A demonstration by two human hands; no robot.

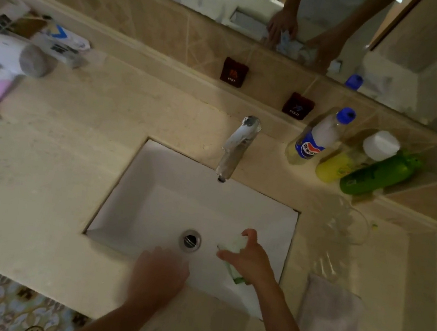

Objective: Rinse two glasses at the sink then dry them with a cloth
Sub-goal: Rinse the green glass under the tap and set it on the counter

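Two clear glasses stand on the counter right of the sink, one further back (346,220) and one nearer (324,263); both are faint and blurred. A pale grey cloth (330,317) lies flat on the counter just in front of them. My right hand (249,259) is over the white sink basin (149,200), right of the drain (190,240), shut on a white and green sponge (234,244). My left hand (158,273) hovers palm down over the basin's front edge, blurred, with nothing in it. No water shows at the faucet (235,151).
Several bottles stand at the back right: a clear one with a blue cap (319,137), a yellow one (334,166) and a green one (379,173). A hair dryer (8,57) and small boxes lie on the counter's left. Hot and cold tags (233,71) hang on the tiled wall under the mirror.
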